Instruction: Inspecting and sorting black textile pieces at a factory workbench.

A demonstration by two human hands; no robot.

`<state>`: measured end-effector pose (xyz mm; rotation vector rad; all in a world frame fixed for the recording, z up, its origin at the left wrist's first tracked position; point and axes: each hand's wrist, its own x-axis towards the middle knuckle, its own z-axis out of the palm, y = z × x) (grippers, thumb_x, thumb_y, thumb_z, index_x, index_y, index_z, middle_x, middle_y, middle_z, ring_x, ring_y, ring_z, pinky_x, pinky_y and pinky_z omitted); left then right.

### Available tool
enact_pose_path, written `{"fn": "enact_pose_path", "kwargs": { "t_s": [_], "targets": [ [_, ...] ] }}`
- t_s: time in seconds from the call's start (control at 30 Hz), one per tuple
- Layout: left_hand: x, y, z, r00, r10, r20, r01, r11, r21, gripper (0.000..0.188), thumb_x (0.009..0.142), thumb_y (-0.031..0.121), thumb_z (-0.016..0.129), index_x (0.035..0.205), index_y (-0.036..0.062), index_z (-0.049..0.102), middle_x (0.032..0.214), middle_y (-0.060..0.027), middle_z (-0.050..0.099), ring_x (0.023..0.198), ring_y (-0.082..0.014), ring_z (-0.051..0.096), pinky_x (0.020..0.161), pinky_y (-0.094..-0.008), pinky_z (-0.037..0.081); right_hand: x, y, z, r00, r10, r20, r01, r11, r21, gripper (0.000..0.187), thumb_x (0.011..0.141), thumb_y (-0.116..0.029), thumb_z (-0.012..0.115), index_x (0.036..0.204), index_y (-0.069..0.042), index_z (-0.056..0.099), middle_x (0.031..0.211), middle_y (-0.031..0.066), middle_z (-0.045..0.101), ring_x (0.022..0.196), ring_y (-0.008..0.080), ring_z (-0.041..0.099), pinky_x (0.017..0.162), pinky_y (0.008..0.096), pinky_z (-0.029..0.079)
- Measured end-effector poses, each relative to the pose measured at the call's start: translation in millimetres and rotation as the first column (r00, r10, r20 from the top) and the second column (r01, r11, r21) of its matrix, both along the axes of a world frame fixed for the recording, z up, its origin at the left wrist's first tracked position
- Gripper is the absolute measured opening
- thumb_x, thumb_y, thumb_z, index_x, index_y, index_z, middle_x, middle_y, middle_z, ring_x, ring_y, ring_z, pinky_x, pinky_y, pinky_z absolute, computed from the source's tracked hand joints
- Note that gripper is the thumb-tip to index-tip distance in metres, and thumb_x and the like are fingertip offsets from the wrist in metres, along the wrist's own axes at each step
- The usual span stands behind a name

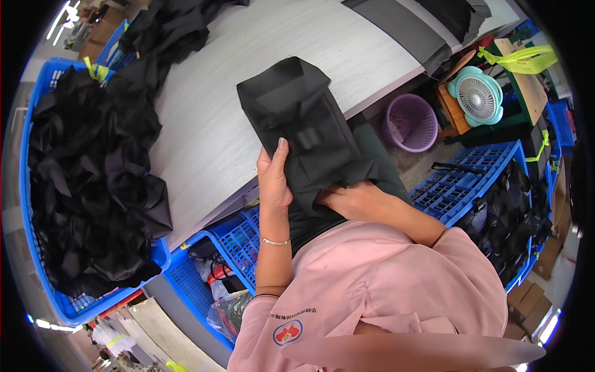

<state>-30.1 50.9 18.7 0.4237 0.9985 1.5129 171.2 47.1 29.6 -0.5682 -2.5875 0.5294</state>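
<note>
A black fabric bag [310, 133], boxy with a flat squared far end, is held tilted over my lap at the table's near edge. My left hand [274, 180] is closed on its left side, with the thumb on top and the other fingers hidden underneath. At the near end, where the cloth is loose and open, my right hand [356, 201] grips the fabric. Folds of the bag cover part of the right hand's fingers, which curl in at the opening.
A blue crate [37, 204] heaped with black fabric pieces [93, 180] stands left of the pale table [211, 105]. To the right are a purple basket [411, 123], a turquoise fan [476, 96] and a blue crate [471, 180] beside more black pieces. Another crate [192, 288] sits under the table.
</note>
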Motion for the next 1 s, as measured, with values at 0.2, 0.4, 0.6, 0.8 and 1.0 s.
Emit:
{"fn": "enact_pose_path", "kwargs": {
  "t_s": [0.2,0.4,0.6,0.8,1.0],
  "targets": [
    [12,-10,-7,0.988,0.031,-0.149,-0.032,0.999,-0.004,0.035,0.101,0.017,0.058,0.133,0.0018,0.056,0.128,-0.0058,0.063,0.114,-0.0152,0.060,0.100,-0.0322,0.047,46,20,50,0.703,-0.620,-0.348,0.363,0.734,-0.575,0.018,0.090,-0.004,0.066,0.107,0.000,0.069,0.104,0.0092,0.071,0.084,0.0174,0.069,0.075,0.0266,0.053],
    [25,-31,-5,0.971,-0.188,0.150,0.180,0.982,0.063,0.037,0.103,0.024,0.054,0.130,-0.0004,0.057,0.128,-0.0063,0.064,0.113,-0.0149,0.061,0.098,-0.0305,0.049,55,40,30,0.738,-0.648,-0.188,-0.229,0.022,-0.973,0.027,0.093,-0.015,0.063,0.112,0.004,0.067,0.110,0.0076,0.070,0.097,0.0163,0.067,0.088,0.0290,0.053],
    [1,-36,-142,0.922,-0.217,-0.321,0.122,0.949,-0.291,0.036,0.099,0.020,0.057,0.129,-0.0014,0.058,0.128,-0.0110,0.064,0.114,-0.0214,0.062,0.100,-0.0355,0.048,27,18,15,0.607,-0.744,-0.280,-0.505,-0.088,-0.859,0.022,0.089,-0.007,0.064,0.109,0.001,0.067,0.107,0.0083,0.070,0.096,0.0151,0.068,0.086,0.0288,0.054],
    [39,-54,-6,0.968,-0.250,0.039,0.240,0.956,0.166,0.042,0.094,0.013,0.062,0.132,-0.0029,0.053,0.131,-0.0113,0.061,0.120,-0.0261,0.059,0.106,-0.0370,0.044,61,35,-13,0.636,-0.747,-0.192,-0.342,-0.051,-0.938,0.009,0.088,-0.009,0.070,0.095,-0.004,0.068,0.092,0.0024,0.070,0.083,0.0098,0.065,0.077,0.0244,0.053],
    [48,-36,-18,0.962,-0.167,0.217,0.162,0.986,0.045,0.048,0.101,0.028,0.058,0.139,-0.0003,0.048,0.137,-0.0129,0.057,0.125,-0.0249,0.056,0.108,-0.0401,0.044,76,26,3,0.668,-0.706,-0.236,-0.448,-0.128,-0.885,0.020,0.092,-0.010,0.068,0.110,-0.003,0.067,0.101,0.0022,0.072,0.089,0.0086,0.067,0.081,0.0231,0.053]
  ]
}}
